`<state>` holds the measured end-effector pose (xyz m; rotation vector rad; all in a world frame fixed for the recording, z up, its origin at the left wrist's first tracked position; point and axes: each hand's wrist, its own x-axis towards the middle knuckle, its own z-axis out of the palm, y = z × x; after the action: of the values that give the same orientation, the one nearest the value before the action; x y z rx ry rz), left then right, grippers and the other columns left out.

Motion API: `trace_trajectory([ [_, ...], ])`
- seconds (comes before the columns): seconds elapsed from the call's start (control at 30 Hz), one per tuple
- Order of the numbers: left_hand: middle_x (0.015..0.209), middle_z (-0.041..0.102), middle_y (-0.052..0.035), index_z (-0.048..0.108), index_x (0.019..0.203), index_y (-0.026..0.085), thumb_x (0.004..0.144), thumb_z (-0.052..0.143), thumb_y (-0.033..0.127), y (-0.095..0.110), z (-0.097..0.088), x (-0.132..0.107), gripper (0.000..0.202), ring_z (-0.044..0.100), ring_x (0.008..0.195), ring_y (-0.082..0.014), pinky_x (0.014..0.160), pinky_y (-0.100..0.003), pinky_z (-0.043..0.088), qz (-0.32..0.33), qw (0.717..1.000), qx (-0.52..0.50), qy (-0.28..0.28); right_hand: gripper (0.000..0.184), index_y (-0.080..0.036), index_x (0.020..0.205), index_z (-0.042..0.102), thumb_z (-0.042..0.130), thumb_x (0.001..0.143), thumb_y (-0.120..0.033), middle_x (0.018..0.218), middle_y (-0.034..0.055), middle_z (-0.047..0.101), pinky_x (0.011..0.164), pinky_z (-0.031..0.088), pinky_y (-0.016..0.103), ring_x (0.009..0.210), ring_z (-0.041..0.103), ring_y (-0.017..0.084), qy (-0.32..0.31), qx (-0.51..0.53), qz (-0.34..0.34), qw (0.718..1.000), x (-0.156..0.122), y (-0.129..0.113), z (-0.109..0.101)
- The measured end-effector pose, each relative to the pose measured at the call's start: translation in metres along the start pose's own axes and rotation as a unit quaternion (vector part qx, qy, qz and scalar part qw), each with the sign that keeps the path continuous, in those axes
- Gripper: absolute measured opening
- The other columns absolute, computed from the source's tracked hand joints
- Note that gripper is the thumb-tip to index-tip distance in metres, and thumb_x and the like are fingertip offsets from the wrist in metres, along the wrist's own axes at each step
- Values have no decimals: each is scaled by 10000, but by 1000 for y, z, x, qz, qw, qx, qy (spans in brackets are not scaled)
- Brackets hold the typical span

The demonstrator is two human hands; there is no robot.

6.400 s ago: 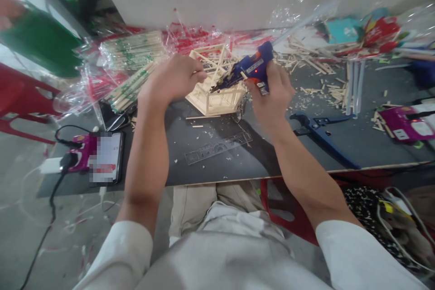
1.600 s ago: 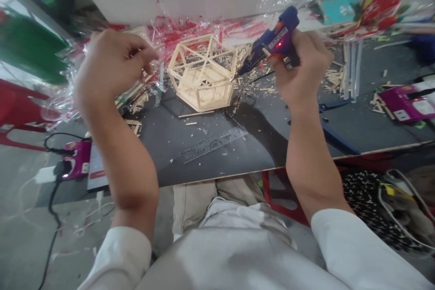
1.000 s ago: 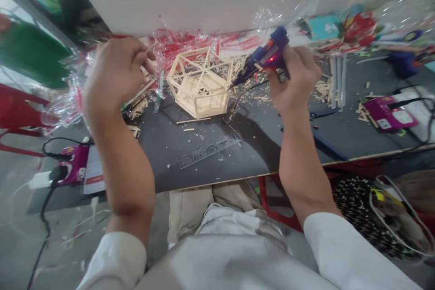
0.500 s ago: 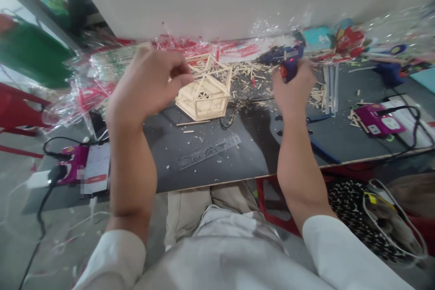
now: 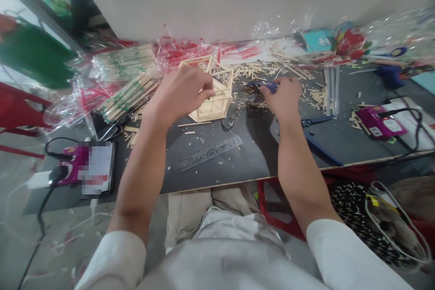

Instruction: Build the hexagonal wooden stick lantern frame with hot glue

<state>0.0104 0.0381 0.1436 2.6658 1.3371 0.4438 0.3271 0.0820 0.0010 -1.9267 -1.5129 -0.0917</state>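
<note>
A hexagonal frame model [image 5: 217, 99] built of thin pale wooden sticks stands on the dark tabletop [image 5: 244, 154]. My left hand [image 5: 181, 93] is curled over its near left side, fingertips pinched on the upper rim. My right hand [image 5: 283, 97] lies low on the table just right of the model, closed around a blue hot glue gun [image 5: 264, 85]. The gun's nozzle points left toward the model, and most of its body is hidden under my fingers. Cut stick scraps [image 5: 258, 70] lie scattered around both.
A clear plastic ruler [image 5: 210, 149] lies near the front edge. Blue cutting pliers [image 5: 319, 138] rest by my right forearm. Bagged stick bundles [image 5: 127, 79] sit at the left, clear glue sticks [image 5: 331, 90] at the right. A phone [image 5: 97, 170] and purple power strips [image 5: 379, 122] with cables flank the table.
My right hand has come down from chest height, bringing the glue gun onto the table. My left hand has moved from the left, where it pinched a small stick, onto the model's rim.
</note>
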Motion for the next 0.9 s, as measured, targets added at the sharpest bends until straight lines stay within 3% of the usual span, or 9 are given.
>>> trace_trajectory([
  [0.13, 1020, 766, -63, 793, 1005, 263, 1005, 541, 435, 1, 0, 1, 305, 679, 1000, -253, 950, -397, 513, 0, 1000, 16, -15, 442, -229, 1153, 681, 476, 1030, -601, 1174, 157, 653, 1087, 480, 635, 1233, 610, 352, 75, 140, -143, 977, -10, -29, -12],
  [0.3, 1021, 769, -73, 781, 1024, 230, 1026, 526, 405, 1, 4, 3, 309, 675, 1020, -259, 992, -411, 486, 13, 999, 33, -36, 510, -263, 1143, 710, 349, 1080, -617, 1111, 130, 688, 1037, 561, 535, 1155, 666, 298, 88, 222, -251, 938, -32, -65, -13],
  [0.4, 1003, 764, -65, 776, 1042, 219, 1033, 522, 402, 1, 6, 3, 313, 673, 1031, -260, 1033, -425, 466, 29, 998, 26, -42, 525, -283, 1183, 713, 319, 1088, -617, 1111, 120, 705, 1022, 577, 528, 1144, 682, 288, 66, 231, -284, 928, -38, -72, -13],
  [0.6, 959, 761, -55, 783, 1017, 224, 1025, 538, 396, 2, 5, 2, 299, 674, 1019, -255, 1039, -422, 459, 43, 998, 17, -31, 407, -316, 1172, 714, 494, 1039, -632, 1093, 94, 710, 1016, 566, 568, 1122, 699, 305, 57, 240, -353, 902, -38, -74, -19],
  [0.73, 977, 763, -68, 786, 984, 217, 1015, 547, 409, -2, 8, 4, 308, 675, 1030, -267, 1008, -420, 460, 36, 998, 14, -39, 475, -304, 1220, 692, 372, 1079, -625, 1080, 88, 708, 985, 590, 525, 1091, 703, 278, 41, 258, -368, 892, -41, -79, -20],
  [0.9, 1102, 763, -88, 773, 1018, 236, 1014, 541, 417, -11, 13, 7, 294, 650, 1113, -291, 989, -431, 463, 15, 1000, 14, -22, 551, -309, 1293, 662, 259, 1093, -627, 1091, 105, 710, 1029, 576, 528, 1122, 697, 278, 14, 277, -335, 900, -44, -82, -19],
])
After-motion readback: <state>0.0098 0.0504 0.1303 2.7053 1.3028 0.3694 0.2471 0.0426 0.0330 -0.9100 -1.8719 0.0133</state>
